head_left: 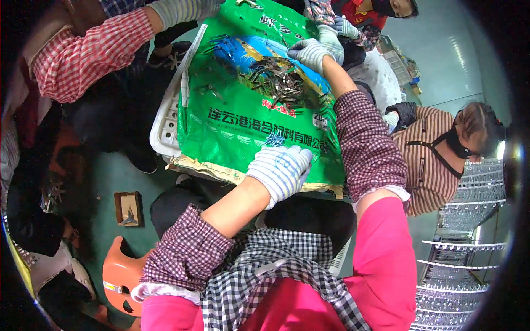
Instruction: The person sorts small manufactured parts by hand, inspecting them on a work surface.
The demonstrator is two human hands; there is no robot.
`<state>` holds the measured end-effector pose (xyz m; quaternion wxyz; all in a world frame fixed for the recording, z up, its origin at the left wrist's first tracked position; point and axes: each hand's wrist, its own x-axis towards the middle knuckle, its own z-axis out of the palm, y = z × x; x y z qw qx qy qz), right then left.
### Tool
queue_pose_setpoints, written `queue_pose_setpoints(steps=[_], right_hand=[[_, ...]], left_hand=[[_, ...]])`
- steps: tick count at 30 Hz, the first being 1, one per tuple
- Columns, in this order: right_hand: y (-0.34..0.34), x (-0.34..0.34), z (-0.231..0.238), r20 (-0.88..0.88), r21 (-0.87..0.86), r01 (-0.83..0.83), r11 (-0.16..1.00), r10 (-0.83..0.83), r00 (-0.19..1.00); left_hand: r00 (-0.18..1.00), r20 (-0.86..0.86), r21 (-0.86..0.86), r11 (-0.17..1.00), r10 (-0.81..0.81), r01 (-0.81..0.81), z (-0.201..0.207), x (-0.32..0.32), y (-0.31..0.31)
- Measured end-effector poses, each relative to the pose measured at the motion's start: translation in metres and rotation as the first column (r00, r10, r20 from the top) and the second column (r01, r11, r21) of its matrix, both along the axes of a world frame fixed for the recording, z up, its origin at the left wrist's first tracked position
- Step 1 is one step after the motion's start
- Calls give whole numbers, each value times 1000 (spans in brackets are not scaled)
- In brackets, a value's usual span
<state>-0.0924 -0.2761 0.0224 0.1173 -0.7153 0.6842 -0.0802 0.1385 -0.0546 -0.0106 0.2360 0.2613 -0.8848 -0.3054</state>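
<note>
A green printed plastic sack (251,151) lies flat over a white plastic crate (164,129) in front of me. On its middle sits a heap of small dark metal parts (279,83), thin and clip-like. My left hand (280,172), in a striped knit glove, is closed over the near part of the sack. Just beyond its fingers lies a small bunch of bluish metal pieces (274,139). My right hand (311,54), gloved the same way, has its fingers bent together at the heap's far right edge. What either hand holds is hidden.
Co-workers' gloved hands reach in at the far left (187,10) and far right (330,41). A person in a striped top (422,149) sits at right, near racks of hanging metal parts (458,281). An orange stool (118,276) and small cardboard box (128,201) stand on the floor.
</note>
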Motion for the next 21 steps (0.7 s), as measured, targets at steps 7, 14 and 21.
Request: queue_pose_setpoints(steps=[7, 14, 21], right_hand=[[-9, 19, -9, -438, 83, 168, 982, -116, 891], [36, 35, 16, -246, -198, 218, 956, -264, 933], [180, 76, 34, 397, -222, -3, 975, 94, 913]], left_hand=[[998, -36, -33, 999, 42, -43, -7, -1, -9], [983, -35, -18, 983, 182, -183, -5, 9, -23], [658, -615, 252, 900, 433, -357, 2, 17, -53]])
